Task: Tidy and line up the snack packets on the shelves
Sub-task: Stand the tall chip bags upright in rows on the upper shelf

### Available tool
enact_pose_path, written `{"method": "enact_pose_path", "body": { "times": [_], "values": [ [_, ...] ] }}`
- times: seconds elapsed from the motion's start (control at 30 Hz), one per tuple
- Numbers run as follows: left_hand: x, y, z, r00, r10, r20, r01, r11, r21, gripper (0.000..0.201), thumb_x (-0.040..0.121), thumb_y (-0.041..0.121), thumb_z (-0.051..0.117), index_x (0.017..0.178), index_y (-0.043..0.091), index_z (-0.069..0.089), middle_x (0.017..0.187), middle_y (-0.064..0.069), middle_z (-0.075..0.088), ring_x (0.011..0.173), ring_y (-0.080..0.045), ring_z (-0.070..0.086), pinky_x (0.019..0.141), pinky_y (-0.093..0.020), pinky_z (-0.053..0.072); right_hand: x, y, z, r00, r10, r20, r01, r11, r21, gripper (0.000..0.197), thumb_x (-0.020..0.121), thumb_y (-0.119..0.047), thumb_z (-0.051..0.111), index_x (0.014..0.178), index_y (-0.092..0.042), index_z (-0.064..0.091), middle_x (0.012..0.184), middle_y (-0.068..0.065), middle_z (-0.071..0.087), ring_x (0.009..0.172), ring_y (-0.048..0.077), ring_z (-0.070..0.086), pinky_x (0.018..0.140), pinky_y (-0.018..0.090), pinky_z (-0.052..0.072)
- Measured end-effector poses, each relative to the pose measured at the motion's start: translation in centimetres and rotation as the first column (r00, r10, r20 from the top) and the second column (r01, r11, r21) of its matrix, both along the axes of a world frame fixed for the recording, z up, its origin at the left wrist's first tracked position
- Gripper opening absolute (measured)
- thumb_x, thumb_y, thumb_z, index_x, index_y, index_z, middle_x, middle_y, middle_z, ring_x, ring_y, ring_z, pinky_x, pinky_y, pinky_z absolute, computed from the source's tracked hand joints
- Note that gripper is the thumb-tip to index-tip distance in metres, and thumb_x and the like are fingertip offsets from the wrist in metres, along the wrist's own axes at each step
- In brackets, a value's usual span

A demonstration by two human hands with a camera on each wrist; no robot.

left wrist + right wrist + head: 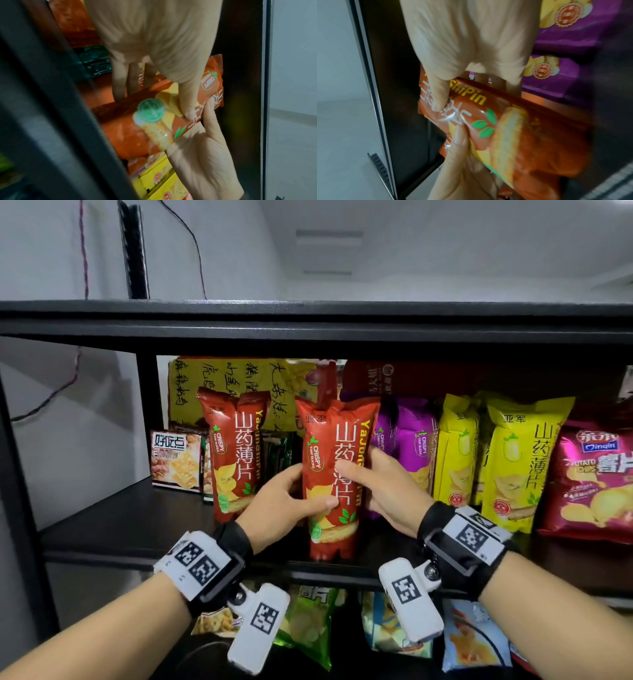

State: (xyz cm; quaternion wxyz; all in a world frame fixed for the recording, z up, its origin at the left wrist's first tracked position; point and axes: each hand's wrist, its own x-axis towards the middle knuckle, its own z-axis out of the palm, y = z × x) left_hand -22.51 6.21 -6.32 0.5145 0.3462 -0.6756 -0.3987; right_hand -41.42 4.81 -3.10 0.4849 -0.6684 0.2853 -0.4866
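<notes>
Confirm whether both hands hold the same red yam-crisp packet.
Yes: left hand and right hand both grip the one red yam-crisp packet.

A black shelving unit (pixel 308 316) fills most of the view, its top board running wide and dark across the room. A black upright post (pixel 147 392) stands at its left side. Behind and above it the wall (pixel 41 251) is plain white, with a thin dark cable (pixel 82 248) hanging down it and a second one (pixel 191 237) looping toward the shelf top. A black slotted strip (pixel 135 251) leans upright against the wall above the unit. Overhead, the white ceiling (pixel 445 241) carries a pale rectangular fitting (pixel 329 237). The light is soft and even.
</notes>
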Motion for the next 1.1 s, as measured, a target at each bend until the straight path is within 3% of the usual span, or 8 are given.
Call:
{"method": "enact_pose_path", "body": {
  "times": [0.2,0.33,0.47,0.6,0.73,0.83,0.97,1.1],
  "values": [
    [1.3,0.3,-2.1,0.956,0.062,0.285,-0.046,0.997,-0.061,0.069,0.067,0.036,0.088,0.128,0.033,0.056,0.120,0.018,0.071,0.110,-0.002,0.067,0.101,-0.032,0.053,-0.3,0.8,-3.0,0.980,0.019,-0.198,-0.014,0.999,0.029,0.051,0.080,-0.004,0.076,0.123,-0.020,0.055,0.117,0.005,0.071,0.110,0.020,0.067,0.098,0.041,0.053],
    [2.3,1.1,-0.7,0.963,0.091,0.254,-0.043,0.981,-0.190,0.046,0.084,0.035,0.073,0.125,0.036,0.053,0.119,0.023,0.067,0.111,-0.001,0.065,0.097,-0.025,0.053,-0.7,2.1,-1.1,0.961,-0.001,-0.276,-0.008,1.000,-0.028,0.050,0.079,-0.008,0.078,0.124,-0.013,0.057,0.115,0.004,0.072,0.106,0.018,0.069,0.099,0.042,0.053],
    [3.8,2.5,2.6,0.919,0.336,0.204,-0.148,0.777,-0.612,0.064,0.095,0.000,0.059,0.140,0.042,0.043,0.138,0.017,0.049,0.133,-0.007,0.047,0.109,-0.026,0.043,-1.1,4.2,3.8,0.976,0.065,-0.208,-0.063,0.998,0.016,0.042,0.077,-0.034,0.074,0.114,-0.018,0.063,0.110,0.005,0.074,0.100,0.023,0.072,0.079,0.041,0.061],
    [2.5,4.6,4.9,0.841,0.414,0.348,0.035,0.599,-0.800,0.085,0.080,0.044,0.078,0.151,0.037,0.033,0.156,0.007,0.025,0.147,-0.017,0.024,0.118,-0.043,0.032,-0.7,6.0,7.0,0.980,0.163,-0.119,-0.147,0.981,0.130,0.063,0.073,-0.044,0.070,0.122,-0.007,0.060,0.112,0.016,0.072,0.099,0.032,0.071,0.065,0.042,0.060],
    [0.9,6.2,6.4,0.852,0.450,0.269,0.062,0.424,-0.904,0.069,0.079,0.050,0.077,0.139,0.023,0.053,0.146,0.004,0.048,0.139,-0.015,0.041,0.111,-0.052,0.033,-0.5,7.1,7.2,0.972,0.193,-0.136,-0.159,0.960,0.228,0.064,0.066,-0.054,0.070,0.112,-0.010,0.067,0.109,0.018,0.072,0.097,0.035,0.071,0.068,0.046,0.061],
    [0.7,6.7,7.2,0.876,0.433,0.211,0.013,0.417,-0.909,0.056,0.079,0.043,0.078,0.129,0.026,0.057,0.132,0.009,0.062,0.128,-0.010,0.054,0.104,-0.057,0.035,-1.2,7.3,6.9,0.953,0.044,-0.298,-0.038,0.999,0.026,0.052,0.082,-0.070,0.051,0.106,-0.029,0.071,0.109,0.008,0.074,0.094,0.024,0.072,0.072,0.042,0.060],
    [0.5,7.0,8.2,0.918,0.391,0.067,-0.156,0.511,-0.845,0.062,0.066,0.056,0.081,0.122,0.041,0.057,0.117,0.024,0.065,0.112,-0.011,0.061,0.093,-0.052,0.047,-2.0,7.2,6.3,0.983,0.052,-0.174,-0.100,0.955,-0.279,0.057,0.074,-0.081,0.049,0.120,-0.049,0.062,0.135,-0.016,0.059,0.131,0.008,0.050,0.113,0.046,0.036],
    [-0.5,7.0,9.0,0.981,0.177,-0.085,-0.183,0.673,-0.716,0.043,0.073,0.045,0.081,0.112,0.033,0.067,0.106,0.007,0.075,0.099,-0.018,0.071,0.084,-0.034,0.056,-1.5,6.5,5.3,0.957,0.182,-0.224,-0.255,0.897,-0.361,0.050,0.071,-0.045,0.082,0.118,-0.040,0.065,0.125,-0.003,0.068,0.118,0.016,0.063,0.094,0.028,0.053]
  ]
}}
